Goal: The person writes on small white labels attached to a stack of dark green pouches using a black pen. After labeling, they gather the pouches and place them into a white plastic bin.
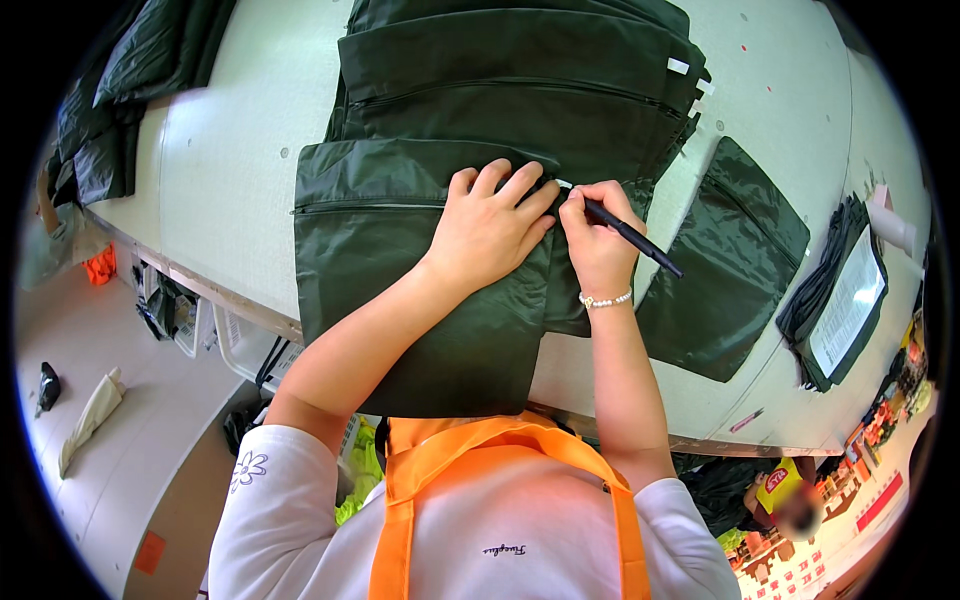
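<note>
Pen (643, 242) pinched in the right hand (604, 245) likely marks the white tag (564, 184) at one o'clock; the next stroke needs the spread, empty left hand (488, 232) steadying the panel (400, 290).

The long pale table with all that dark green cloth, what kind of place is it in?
Probably a sewing workshop: I see zippered dark green fabric pieces piled on a long pale table, plus an orange apron.

A glossy dark-green zippered fabric panel (460, 360) lies flat; at its upper right, a slim black pen (636, 237) slants.
</note>
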The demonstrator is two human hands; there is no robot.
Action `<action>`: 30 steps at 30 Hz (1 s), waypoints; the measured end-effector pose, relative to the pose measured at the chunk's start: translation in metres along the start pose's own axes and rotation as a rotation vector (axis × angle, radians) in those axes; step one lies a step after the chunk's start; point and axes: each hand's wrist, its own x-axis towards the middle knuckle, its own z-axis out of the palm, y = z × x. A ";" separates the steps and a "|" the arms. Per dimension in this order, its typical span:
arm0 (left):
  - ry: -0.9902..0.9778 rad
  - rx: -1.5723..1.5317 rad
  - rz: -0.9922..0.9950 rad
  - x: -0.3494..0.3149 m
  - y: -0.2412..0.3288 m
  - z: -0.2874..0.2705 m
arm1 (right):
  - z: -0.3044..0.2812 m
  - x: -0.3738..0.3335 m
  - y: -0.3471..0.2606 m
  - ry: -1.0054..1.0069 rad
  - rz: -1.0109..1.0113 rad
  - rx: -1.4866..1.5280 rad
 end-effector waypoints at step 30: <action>0.156 -0.066 -0.014 0.092 0.028 0.036 | -0.317 0.000 0.082 0.385 0.045 -0.637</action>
